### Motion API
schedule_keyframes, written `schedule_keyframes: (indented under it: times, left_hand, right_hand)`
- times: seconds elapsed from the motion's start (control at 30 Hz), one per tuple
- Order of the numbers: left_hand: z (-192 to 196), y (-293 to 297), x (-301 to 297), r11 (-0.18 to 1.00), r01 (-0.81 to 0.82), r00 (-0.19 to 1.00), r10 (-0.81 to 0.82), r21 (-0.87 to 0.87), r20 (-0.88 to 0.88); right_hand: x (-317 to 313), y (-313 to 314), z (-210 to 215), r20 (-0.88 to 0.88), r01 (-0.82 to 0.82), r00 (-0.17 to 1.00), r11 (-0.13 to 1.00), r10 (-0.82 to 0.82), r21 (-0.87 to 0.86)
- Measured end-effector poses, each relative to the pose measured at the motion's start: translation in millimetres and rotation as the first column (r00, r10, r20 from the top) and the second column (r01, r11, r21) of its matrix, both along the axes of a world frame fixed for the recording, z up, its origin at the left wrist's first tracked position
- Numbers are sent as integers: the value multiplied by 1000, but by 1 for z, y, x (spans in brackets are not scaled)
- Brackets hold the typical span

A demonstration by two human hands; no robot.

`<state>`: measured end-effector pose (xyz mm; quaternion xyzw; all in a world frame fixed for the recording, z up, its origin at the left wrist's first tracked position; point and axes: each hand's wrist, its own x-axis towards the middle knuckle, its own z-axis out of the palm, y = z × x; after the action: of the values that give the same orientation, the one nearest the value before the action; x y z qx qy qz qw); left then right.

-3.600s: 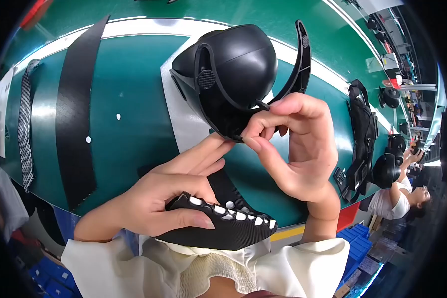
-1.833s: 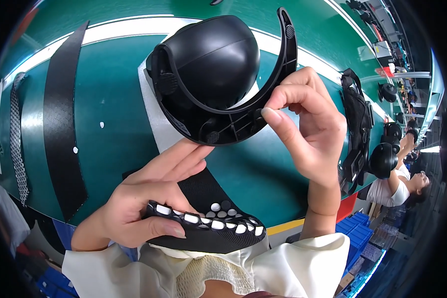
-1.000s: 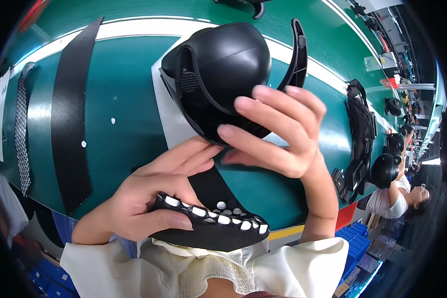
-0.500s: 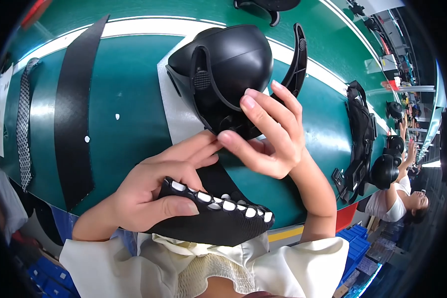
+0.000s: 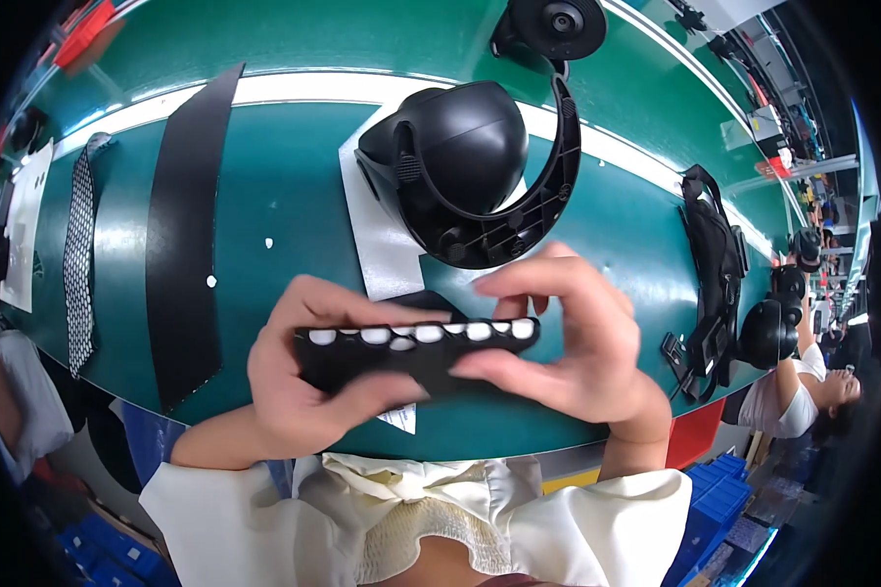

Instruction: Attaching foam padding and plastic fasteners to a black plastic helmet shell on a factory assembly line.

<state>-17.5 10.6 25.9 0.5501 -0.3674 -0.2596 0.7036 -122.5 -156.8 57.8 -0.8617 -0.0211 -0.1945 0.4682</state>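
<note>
My left hand (image 5: 308,377) and my right hand (image 5: 568,342) both grip a flat black pad (image 5: 416,354) with a row of white oval stickers along its upper edge, held level in front of me. Just beyond it a black dome-shaped helmet shell (image 5: 460,161) with a curved black band around it lies on a white sheet (image 5: 377,240) on the green table (image 5: 284,196). Neither hand touches the shell.
A long black strip (image 5: 186,230) and a black mesh strip (image 5: 78,259) lie on the left of the table, next to a white card (image 5: 24,230). Black strap assemblies (image 5: 710,284) sit at the right. A round black part (image 5: 558,20) rests at the far edge. Another person (image 5: 812,382) works at the right.
My right hand has let go of the helmet shell and come down onto the black pad. The pad has been lifted and turned level, and the shell now rests on the table.
</note>
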Motion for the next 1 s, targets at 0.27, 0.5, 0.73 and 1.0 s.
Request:
schedule_keyframes:
  times: [0.27, 0.5, 0.73, 1.0]
  left_hand:
    - [3, 0, 6, 998, 37, 910, -53, 48, 410]
    - [-1, 0, 1, 998, -45, 841, 17, 39, 541]
    - [2, -2, -5, 993, -95, 844, 46, 65, 534]
    - [8, -14, -1, 899, 127, 964, -211, 419, 161]
  right_hand:
    - [-8, 6, -17, 129, -38, 990, 980, 63, -193]
    - [-16, 10, 0, 286, 178, 958, 776, 3, -605]
    - [-19, 11, -11, 207, 116, 978, 849, -8, -516]
    - [-26, -19, -30, 273, -98, 938, 919, 214, -381]
